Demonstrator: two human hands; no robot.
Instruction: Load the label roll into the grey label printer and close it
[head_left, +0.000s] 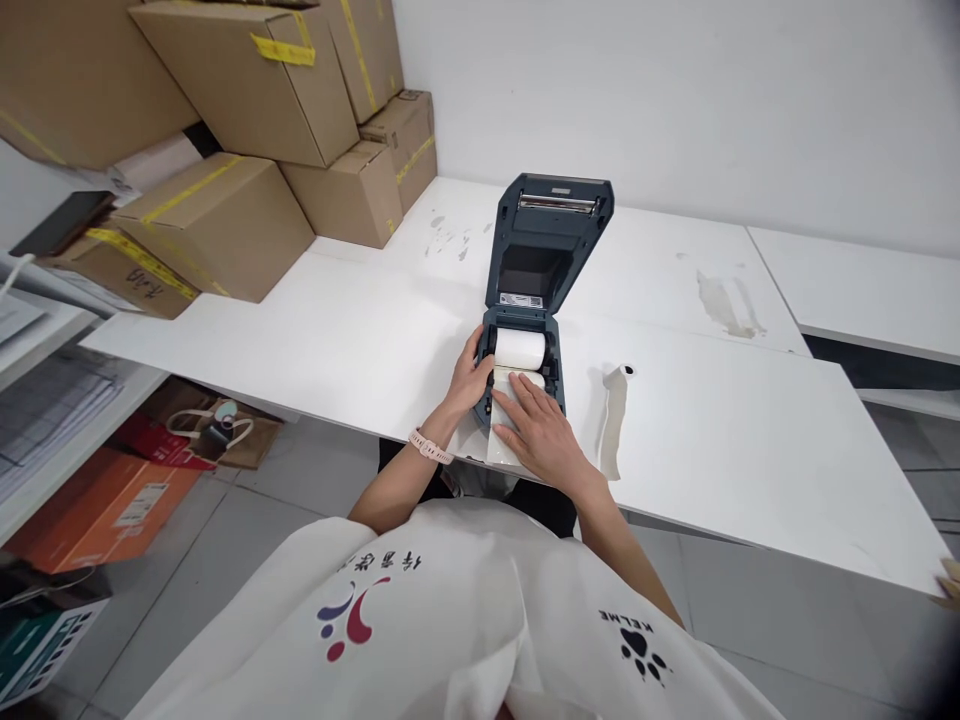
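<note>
A dark blue-grey label printer [555, 268] stands on the white table with its lid raised. Inside lies a white label roll [520, 349], and its paper strip [504, 446] comes out over the front toward the table edge. My left hand [471, 373] grips the printer's left side, its thumb over the inner edge near the roll. Flat on the strip rests my right hand [536, 425], fingers stretched out and holding nothing. To the right of the printer is a small paper roll [616, 415] with a curled tail hanging toward the table's front edge.
Taped cardboard boxes [217, 225] are stacked at the table's back left. The white table [720, 450] has a stained patch [726, 303] at the back right. On the lower left, a shelf [97, 425] and an orange box [124, 505] stand by the floor.
</note>
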